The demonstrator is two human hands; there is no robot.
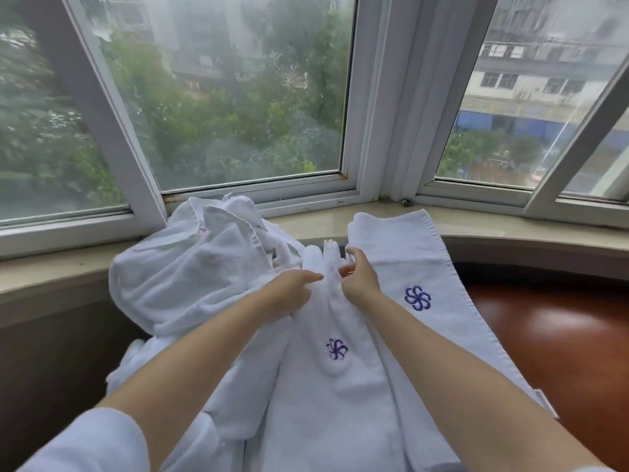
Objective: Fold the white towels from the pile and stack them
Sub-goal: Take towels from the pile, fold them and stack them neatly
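Both hands gripped one bunched white towel [335,369] at its gathered top: left hand [292,292] and right hand [359,277] curled into the cloth, close together. Beside it lay a flat logo towel [408,267]; the crumpled towel pile [190,264] sat on the windowsill [51,267].

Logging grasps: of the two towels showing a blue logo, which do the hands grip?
The middle towel, bunched between both hands; the right towel lies flat, ungripped.
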